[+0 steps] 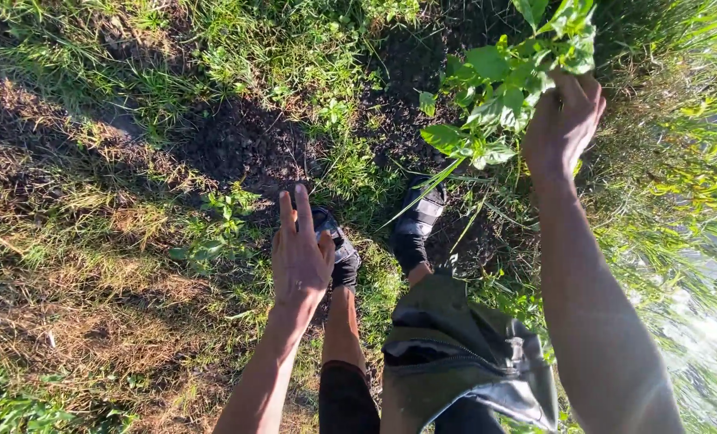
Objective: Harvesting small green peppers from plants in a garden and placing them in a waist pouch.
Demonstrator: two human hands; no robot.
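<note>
The right hand point(562, 120) is clenched on a broad-leaved green plant point(507, 84) raised at upper right, its leaves spreading up and left of the grip, while the left hand point(300, 253) hangs released, fingers straight, well apart above the sandalled feet point(419, 221).

Sunlight is falling across uneven ground point(93, 265), lighting dry straw-coloured grass point(69, 313) toward the left edge. Dark bare soil point(246, 145) is showing in the middle, lying in shadow. Green grass point(294, 48) is growing along the top edge, and bright glare is washing out the right edge.
</note>
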